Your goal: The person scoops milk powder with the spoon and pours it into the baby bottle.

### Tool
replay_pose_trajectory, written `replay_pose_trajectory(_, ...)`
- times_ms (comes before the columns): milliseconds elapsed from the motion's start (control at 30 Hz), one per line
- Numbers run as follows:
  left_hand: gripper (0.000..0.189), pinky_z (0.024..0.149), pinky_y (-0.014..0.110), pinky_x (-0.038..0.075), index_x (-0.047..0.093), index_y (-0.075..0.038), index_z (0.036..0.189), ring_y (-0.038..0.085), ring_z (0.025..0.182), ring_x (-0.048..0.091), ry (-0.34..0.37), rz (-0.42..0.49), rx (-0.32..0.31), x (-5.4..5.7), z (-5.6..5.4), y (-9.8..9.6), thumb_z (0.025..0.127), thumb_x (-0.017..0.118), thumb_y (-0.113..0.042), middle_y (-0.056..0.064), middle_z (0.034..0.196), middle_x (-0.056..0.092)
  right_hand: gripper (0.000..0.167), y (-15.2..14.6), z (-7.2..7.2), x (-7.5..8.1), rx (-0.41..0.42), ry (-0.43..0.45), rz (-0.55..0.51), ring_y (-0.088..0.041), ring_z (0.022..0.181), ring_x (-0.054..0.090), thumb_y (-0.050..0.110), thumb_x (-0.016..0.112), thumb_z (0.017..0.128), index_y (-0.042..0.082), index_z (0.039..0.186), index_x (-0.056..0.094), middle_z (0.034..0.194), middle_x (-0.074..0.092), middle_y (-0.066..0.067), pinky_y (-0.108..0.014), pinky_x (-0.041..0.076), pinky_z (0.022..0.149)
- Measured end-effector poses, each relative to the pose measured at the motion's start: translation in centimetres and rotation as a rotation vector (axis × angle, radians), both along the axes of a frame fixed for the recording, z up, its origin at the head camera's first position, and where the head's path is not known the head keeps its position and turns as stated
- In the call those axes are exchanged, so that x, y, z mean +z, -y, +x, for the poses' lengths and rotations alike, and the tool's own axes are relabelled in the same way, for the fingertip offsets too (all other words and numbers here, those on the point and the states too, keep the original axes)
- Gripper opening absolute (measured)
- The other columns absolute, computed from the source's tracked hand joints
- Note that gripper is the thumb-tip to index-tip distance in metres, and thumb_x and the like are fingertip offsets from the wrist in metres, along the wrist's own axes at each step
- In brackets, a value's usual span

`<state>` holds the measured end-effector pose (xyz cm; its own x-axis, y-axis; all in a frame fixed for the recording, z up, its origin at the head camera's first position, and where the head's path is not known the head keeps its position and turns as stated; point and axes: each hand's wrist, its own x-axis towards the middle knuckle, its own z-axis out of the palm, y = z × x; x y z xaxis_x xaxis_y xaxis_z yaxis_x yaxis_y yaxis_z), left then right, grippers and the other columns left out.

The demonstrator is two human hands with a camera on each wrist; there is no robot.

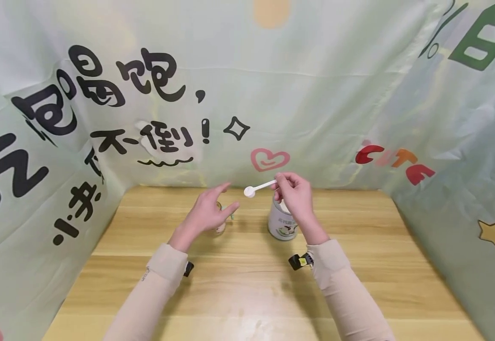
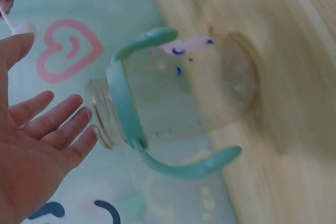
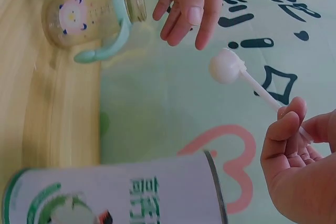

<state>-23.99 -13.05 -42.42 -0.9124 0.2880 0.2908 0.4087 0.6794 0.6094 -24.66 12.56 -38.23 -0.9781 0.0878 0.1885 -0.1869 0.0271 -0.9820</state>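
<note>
My right hand (image 1: 296,195) pinches the handle of a white measuring scoop (image 1: 250,191) and holds it up, left of a milk powder can (image 1: 281,223). White crumbs of powder show at the rim of the scoop bowl in the right wrist view. A clear baby bottle (image 2: 178,98) with a mint-green two-handled collar and no lid stands upright on the table. My left hand (image 1: 207,208) is beside the bottle's mouth, fingers spread and apart from the scoop. In the head view that hand hides most of the bottle. Whether the fingertips touch the bottle neck, I cannot tell.
The wooden table (image 1: 247,284) ends at the back against a printed cloth wall (image 1: 315,118), and similar cloth hangs on both sides. The can stands upright, its open top partly behind the right hand. A wrist camera (image 1: 300,261) sits under each sleeve cuff.
</note>
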Motion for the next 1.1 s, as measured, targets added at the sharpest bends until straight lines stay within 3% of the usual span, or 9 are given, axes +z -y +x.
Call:
replay_pose_trajectory(100, 0.075, 0.118, 0.058, 0.046, 0.047, -0.013, 0.158, 0.038, 0.136, 0.06, 0.006, -0.011, 0.016, -0.3, 0.1, 0.6, 0.097, 0.075, -0.045, 0.018, 0.149, 0.062, 0.022, 0.7, -0.1, -0.2, 0.002, 0.007, -0.003, -0.006, 0.051, 0.061, 0.017, 0.064, 0.106, -0.003, 0.112, 0.071, 0.075, 0.074, 0.0, -0.021, 0.055, 0.051)
replay_pose_trajectory(133, 0.075, 0.118, 0.058, 0.045, 0.047, -0.014, 0.158, 0.039, 0.137, 0.059, 0.011, -0.016, 0.023, -0.4, 0.1, 0.8, 0.097, 0.075, -0.045, 0.019, 0.149, 0.062, 0.022, 1.0, -0.1, -0.3, 0.006, 0.007, -0.009, -0.006, 0.051, 0.061, 0.016, 0.064, 0.105, -0.004, 0.112, 0.071, 0.074, 0.074, 0.0, -0.021, 0.055, 0.051)
replay_pose_trajectory(467, 0.077, 0.116, 0.058, 0.048, 0.05, -0.01, 0.155, 0.039, 0.133, 0.062, -0.014, -0.019, 0.043, -1.6, 0.3, 3.1, 0.094, 0.078, -0.046, 0.02, 0.146, 0.064, 0.02, 3.7, 0.0, -0.9, 0.055, -0.005, -0.04, -0.007, 0.051, 0.06, 0.014, 0.064, 0.106, -0.005, 0.108, 0.071, 0.077, 0.074, -0.006, -0.02, 0.053, 0.051)
replay_pose_trajectory(600, 0.079, 0.116, 0.057, 0.048, 0.05, -0.006, 0.155, 0.041, 0.133, 0.062, 0.003, -0.026, 0.056, -1.9, 0.6, 3.8, 0.093, 0.079, -0.045, 0.023, 0.146, 0.063, 0.02, 4.7, 0.1, -1.2, 0.073, 0.015, -0.033, -0.008, 0.051, 0.061, 0.015, 0.063, 0.106, -0.004, 0.109, 0.071, 0.078, 0.075, -0.006, -0.02, 0.053, 0.052)
replay_pose_trajectory(800, 0.082, 0.117, 0.057, 0.047, 0.048, -0.005, 0.156, 0.043, 0.136, 0.06, 0.042, -0.025, 0.074, -2.4, 0.8, 4.3, 0.092, 0.081, -0.044, 0.024, 0.146, 0.062, 0.02, 5.7, 0.3, -1.5, 0.084, 0.014, -0.02, -0.008, 0.052, 0.061, 0.015, 0.065, 0.105, -0.003, 0.108, 0.072, 0.086, 0.076, -0.02, -0.021, 0.054, 0.051)
replay_pose_trajectory(967, 0.084, 0.118, 0.057, 0.046, 0.048, -0.004, 0.156, 0.043, 0.138, 0.057, 0.076, -0.037, 0.085, -2.8, 0.8, 4.7, 0.091, 0.081, -0.047, 0.022, 0.15, 0.06, 0.02, 6.5, 0.5, -1.8, 0.103, 0.003, 0.01, -0.009, 0.051, 0.061, 0.016, 0.065, 0.105, -0.002, 0.108, 0.072, 0.083, 0.077, -0.013, -0.022, 0.054, 0.051)
replay_pose_trajectory(1100, 0.083, 0.116, 0.058, 0.048, 0.05, -0.002, 0.153, 0.044, 0.138, 0.058, 0.086, -0.03, 0.095, -3.3, 0.8, 5.0, 0.091, 0.081, -0.048, 0.023, 0.15, 0.059, 0.02, 7.2, 0.6, -2.0, 0.127, -0.013, 0.042, -0.009, 0.051, 0.061, 0.016, 0.064, 0.106, -0.002, 0.109, 0.073, 0.086, 0.077, -0.018, -0.021, 0.054, 0.051)
